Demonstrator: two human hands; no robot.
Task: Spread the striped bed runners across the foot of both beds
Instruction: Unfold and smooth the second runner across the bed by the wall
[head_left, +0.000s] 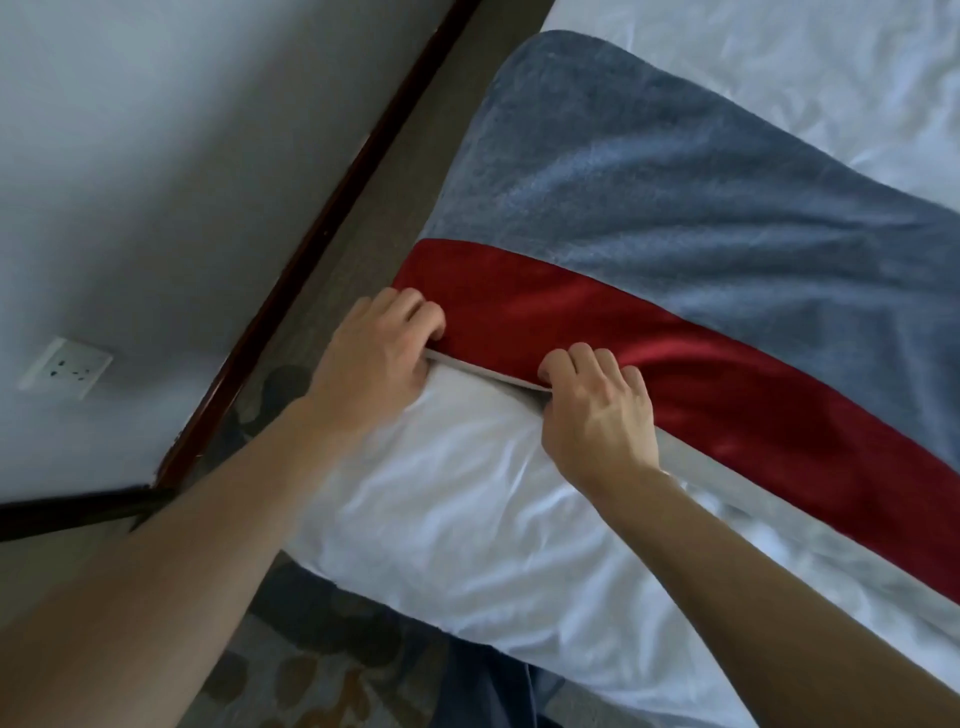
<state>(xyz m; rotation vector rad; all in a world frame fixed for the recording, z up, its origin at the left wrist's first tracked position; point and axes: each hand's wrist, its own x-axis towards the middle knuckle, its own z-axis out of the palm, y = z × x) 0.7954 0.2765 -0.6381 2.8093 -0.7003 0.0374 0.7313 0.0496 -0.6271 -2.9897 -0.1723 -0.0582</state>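
Here, nearest to you, both bare forearms reached forward over the corner of the bed, whose white sheet lay wrinkled under them. Below that corner showed a patterned carpet and a bit of dark blue cloth at the bottom edge.

Your left hand sat at the bed's left edge, its grip pressed together on the near hem of the striped bed runner, fingers curled over the red band and thumb tucked beneath the pale edge. Your right hand was just beside it, a little further along the same hem, its grip likewise pinching the runner, knuckles up and fingertips folded onto the red cloth. Between the two hands the hem was lifted slightly off the sheet, showing its light underside.

Beyond your hands the runner lay across the bed at a slant: a red stripe first, then a broad grey-blue field, with its far left corner rounded over the mattress edge. Past it, white bedding continued to the upper right.

To the left ran a dark wooden skirting board along a white wall, which carried a wall socket.
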